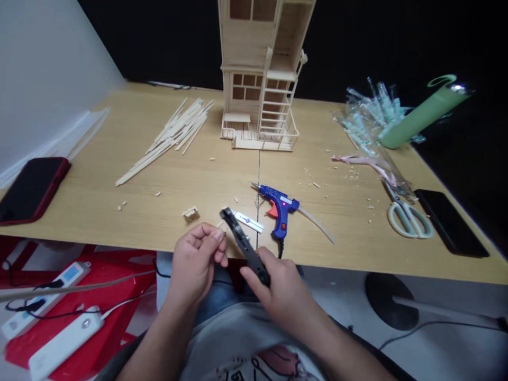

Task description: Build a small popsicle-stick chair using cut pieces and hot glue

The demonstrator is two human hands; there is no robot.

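Observation:
My left hand (200, 254) is closed in a pinch, with the tip of a thin wooden stick (219, 225) showing at its fingertips. My right hand (280, 280) is wrapped round a black plier-like hand tool (246, 247), whose head points up and left, close to my left fingers. Whether its jaws touch the stick I cannot tell. Partly behind this tool lies a flat white and blue piece (250, 222), perhaps a utility knife. A small slatted wooden piece (191, 213) sits left of it. To the right rests a blue glue gun (281, 206) with an orange trigger.
A wooden model house (248, 53) stands at the back. Left of it is a pile of wooden sticks (174, 129). Scissors (408, 218), a black phone (451, 222), a green cylinder (420, 115) and plastic wrappers are right. A red-cased phone (34, 188) lies left; power strips (47, 299) are below.

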